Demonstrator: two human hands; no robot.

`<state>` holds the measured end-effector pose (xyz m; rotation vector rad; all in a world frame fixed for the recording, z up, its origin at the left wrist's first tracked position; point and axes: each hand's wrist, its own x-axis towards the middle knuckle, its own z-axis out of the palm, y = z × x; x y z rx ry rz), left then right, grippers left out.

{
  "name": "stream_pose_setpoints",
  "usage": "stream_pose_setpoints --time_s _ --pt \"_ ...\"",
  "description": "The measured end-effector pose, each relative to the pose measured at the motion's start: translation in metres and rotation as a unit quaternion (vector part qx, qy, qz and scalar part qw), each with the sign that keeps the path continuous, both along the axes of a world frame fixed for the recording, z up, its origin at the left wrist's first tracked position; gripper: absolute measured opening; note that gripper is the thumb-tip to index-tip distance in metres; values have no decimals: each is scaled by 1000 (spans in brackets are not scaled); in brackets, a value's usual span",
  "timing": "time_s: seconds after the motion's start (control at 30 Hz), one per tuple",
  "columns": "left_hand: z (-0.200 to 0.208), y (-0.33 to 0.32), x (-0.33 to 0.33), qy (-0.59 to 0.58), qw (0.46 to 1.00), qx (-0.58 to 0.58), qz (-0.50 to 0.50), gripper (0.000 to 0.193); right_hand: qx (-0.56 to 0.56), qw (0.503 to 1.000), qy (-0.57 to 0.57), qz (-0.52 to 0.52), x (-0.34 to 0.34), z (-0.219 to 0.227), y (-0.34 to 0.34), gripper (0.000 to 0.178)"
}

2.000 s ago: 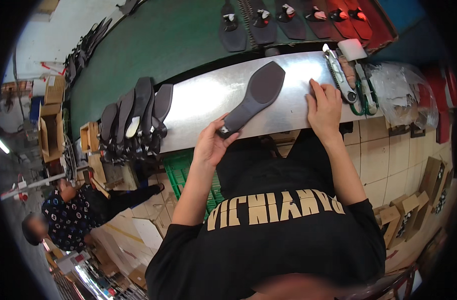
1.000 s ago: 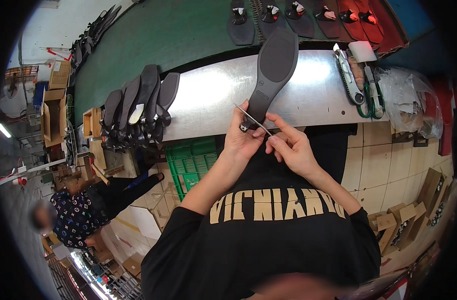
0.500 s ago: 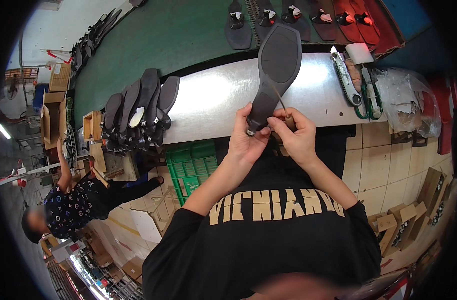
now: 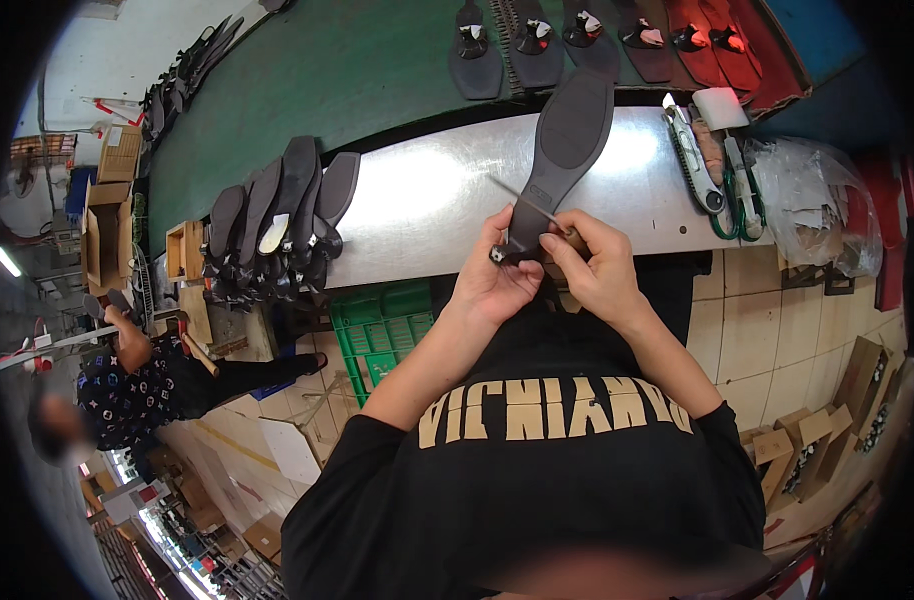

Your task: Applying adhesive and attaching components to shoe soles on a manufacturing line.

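Observation:
A dark brown sandal (image 4: 574, 125) points away from me, its sole facing up and its toe over the metal worktop. My left hand (image 4: 492, 278) grips its heel end, with the thumb along the side and the fingers underneath. In my right hand (image 4: 599, 262) is a thin metal tool with a wooden handle (image 4: 575, 240). The tool's narrow shaft (image 4: 522, 200) lies slantwise across the sole near the heel, its tip reaching past the left edge. Whether the shaft touches the sole I cannot tell. My right fingers hide part of the handle.
Dark sandals (image 4: 277, 215) are piled at the worktop's left end. A utility knife (image 4: 692, 155), green-handled scissors (image 4: 745, 195) and a plastic bag (image 4: 822, 200) lie at the right. Brown and red sandals (image 4: 477, 65) line the green table (image 4: 377, 60). Another person (image 4: 137, 375) works at the left.
The tool's shaft has swung left and lower across the sole. The sandal's toe has shifted slightly right and nearer. At the left, the other person's hand has lowered and now holds dark shoes.

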<state>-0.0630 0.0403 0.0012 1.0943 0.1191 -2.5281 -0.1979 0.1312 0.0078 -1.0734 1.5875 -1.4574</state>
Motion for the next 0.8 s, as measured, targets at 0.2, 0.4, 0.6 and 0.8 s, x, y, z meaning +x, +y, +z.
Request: stream_pose_setpoints --time_s 0.2,0.4,0.6,0.8 --pt "-3 -5 0 -55 997 3 47 27 14 994 -92 -64 1 -2 2 7" --pt "-7 1 -5 -50 996 -33 71 28 28 986 -147 -76 11 2 -6 9" --pt "-14 7 -7 -34 994 -88 49 27 44 982 -168 -68 14 -4 -8 8" --pt "-22 8 0 -1 1000 -9 14 26 63 993 -94 29 -3 -18 -3 7"
